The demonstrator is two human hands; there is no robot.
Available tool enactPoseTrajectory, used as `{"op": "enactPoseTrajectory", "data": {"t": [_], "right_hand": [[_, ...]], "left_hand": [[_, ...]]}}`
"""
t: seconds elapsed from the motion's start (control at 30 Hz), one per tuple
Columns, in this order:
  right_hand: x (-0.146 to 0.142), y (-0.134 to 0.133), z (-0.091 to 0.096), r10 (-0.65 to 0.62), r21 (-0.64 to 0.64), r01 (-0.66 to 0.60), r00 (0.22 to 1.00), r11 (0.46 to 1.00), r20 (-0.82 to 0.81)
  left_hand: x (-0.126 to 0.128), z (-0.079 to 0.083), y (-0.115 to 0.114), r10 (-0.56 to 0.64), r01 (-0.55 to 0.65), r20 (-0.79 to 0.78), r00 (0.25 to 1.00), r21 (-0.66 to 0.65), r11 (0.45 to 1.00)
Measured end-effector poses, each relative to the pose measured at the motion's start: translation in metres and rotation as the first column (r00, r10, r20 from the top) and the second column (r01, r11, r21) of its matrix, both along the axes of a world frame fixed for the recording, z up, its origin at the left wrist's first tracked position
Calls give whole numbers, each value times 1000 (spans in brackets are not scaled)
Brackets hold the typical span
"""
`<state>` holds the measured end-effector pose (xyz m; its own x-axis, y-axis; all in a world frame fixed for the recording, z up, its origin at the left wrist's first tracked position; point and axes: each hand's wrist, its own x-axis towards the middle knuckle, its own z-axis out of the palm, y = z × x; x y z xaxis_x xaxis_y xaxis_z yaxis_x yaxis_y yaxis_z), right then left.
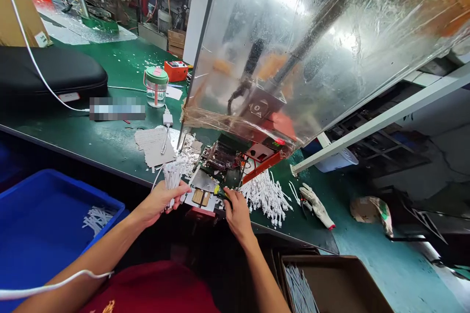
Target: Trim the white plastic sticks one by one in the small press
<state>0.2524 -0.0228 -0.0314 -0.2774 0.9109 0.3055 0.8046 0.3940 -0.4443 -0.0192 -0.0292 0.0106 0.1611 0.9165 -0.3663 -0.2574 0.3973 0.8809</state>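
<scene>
My left hand (pixel 165 200) is closed around a bundle of short white cables (pixel 172 176), standing roughly upright at the table's front edge. My right hand (pixel 238 215) is closed on a tool with a yellow and dark handle (pixel 217 190); its exact kind is hard to make out. Between my hands sits a small metal fixture with tan blocks (pixel 201 197) at the table's edge. Just behind it stands a bench machine with a red digit display (pixel 279 142), partly behind a clear plastic shield (pixel 235 58). A heap of white cables with connectors (pixel 266 198) lies right of my right hand.
White scraps (pixel 189 156) and torn cardboard (pixel 154 146) lie left of the machine. A lidded jar (pixel 156 89) stands farther back. A glove (pixel 317 205) and pliers (pixel 303 204) lie rightward. Below are a blue bin (pixel 44 234) and a brown box (pixel 341 279), each holding cables.
</scene>
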Motion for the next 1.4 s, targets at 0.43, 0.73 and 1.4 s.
{"op": "enactPoseTrajectory", "data": {"t": [0.43,0.73,1.4], "right_hand": [[-14,0,47,-125,19,127,988,992,-94],[-7,4,14,-114,20,117,988,993,-104],[-103,60,32,-463,-579,-354,362,735,-809]], "left_hand": [[-1,17,0,54,-54,25,998,29,998],[13,1,14,-20,18,-73,997,-24,1000],[20,-14,22,31,-31,19,999,-20,999]]}}
